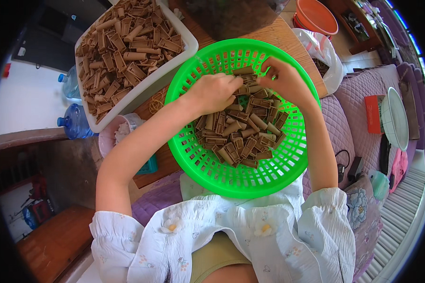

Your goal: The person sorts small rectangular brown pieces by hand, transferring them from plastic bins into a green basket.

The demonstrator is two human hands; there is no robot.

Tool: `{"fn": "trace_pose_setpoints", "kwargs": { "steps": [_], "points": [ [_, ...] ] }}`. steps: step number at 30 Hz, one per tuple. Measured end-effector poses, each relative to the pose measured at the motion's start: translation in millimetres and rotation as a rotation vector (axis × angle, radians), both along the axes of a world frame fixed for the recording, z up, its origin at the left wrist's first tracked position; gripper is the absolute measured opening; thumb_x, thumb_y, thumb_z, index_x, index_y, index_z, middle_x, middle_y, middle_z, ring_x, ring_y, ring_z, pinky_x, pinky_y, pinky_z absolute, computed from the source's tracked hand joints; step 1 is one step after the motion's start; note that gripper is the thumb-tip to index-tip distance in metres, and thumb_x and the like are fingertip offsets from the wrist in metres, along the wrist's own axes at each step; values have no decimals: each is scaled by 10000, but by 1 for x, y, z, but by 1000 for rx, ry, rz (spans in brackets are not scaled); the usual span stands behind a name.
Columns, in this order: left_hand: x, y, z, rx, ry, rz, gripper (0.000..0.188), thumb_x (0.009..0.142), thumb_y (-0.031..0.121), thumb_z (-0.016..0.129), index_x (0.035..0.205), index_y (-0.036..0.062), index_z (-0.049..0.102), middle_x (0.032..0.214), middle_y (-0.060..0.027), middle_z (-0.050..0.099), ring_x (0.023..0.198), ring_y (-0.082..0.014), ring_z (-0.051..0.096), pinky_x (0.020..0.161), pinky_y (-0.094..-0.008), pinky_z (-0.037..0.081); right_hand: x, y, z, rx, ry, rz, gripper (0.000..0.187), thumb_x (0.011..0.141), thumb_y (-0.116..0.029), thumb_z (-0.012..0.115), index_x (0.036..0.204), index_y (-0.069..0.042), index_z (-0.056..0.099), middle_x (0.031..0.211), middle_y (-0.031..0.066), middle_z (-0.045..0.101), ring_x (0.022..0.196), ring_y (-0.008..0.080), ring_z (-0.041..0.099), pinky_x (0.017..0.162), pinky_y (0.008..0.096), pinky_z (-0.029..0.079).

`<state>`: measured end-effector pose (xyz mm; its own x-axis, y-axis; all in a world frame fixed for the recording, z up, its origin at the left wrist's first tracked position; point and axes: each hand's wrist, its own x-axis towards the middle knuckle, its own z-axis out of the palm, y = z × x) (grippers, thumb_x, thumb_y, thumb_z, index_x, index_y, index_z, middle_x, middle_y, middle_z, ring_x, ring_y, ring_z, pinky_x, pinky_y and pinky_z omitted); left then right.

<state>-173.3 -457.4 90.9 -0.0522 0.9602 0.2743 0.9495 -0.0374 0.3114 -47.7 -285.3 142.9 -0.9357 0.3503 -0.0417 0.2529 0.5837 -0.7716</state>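
A bright green plastic basket (184, 155) with slotted sides sits in front of me, close to my lap. A heap of small brown half-round plastic pieces (241, 137) with open, ribbed backs lies in it. Over the far part of the heap, my left hand (216, 92) is closed, its fingertips pinching one brown piece. Facing it from the right, my right hand (288, 81) is curled, thumb and fingers bent in close to the left fingertips. What it grips, if anything, is hidden.
A white tub (146, 80) full of similar brown pieces stands at the far left on a wooden table (288, 47). Blue water bottles (75, 121) and a pink bucket (109, 137) are beyond it. Right are an orange basin (316, 16), a white plastic bag (333, 56) and a quilted sofa (363, 89).
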Motion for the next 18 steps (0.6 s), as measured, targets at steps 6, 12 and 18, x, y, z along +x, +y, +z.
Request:
{"fn": "trace_pose_setpoints", "kwargs": {
  "steps": [6, 12, 18],
  "points": [
    [2, -1, 4, -6, -64, 76, 366, 734, 110, 578, 1074, 83, 447, 826, -108, 527, 764, -299, 579, 641, -412, 489, 8, -25, -7, 373, -459, 418, 418, 660, -132, 683, 1031, -39, 512, 825, 169, 614, 833, 346, 591, 705, 440, 476],
    [-1, -1, -2, -38, -71, 23, 325, 729, 97, 571, 1026, 62, 442, 909, -128, 508, 746, -325, 578, 639, -428, 488, 6, -9, -17, 265, -275, 307, 266, 693, -62, 582, 956, -37, 548, 731, 155, 603, 717, 308, 597, 612, 392, 460],
    [5, -1, 12, -104, -99, -34, 209, 736, 116, 572, 898, 60, 454, 830, -120, 543, 740, -311, 594, 606, -427, 490, 2, 5, -2, -103, -129, 132, 151, 719, -99, 611, 829, -23, 539, 577, 22, 456, 525, 96, 438, 497, 276, 363]
  ]
}}
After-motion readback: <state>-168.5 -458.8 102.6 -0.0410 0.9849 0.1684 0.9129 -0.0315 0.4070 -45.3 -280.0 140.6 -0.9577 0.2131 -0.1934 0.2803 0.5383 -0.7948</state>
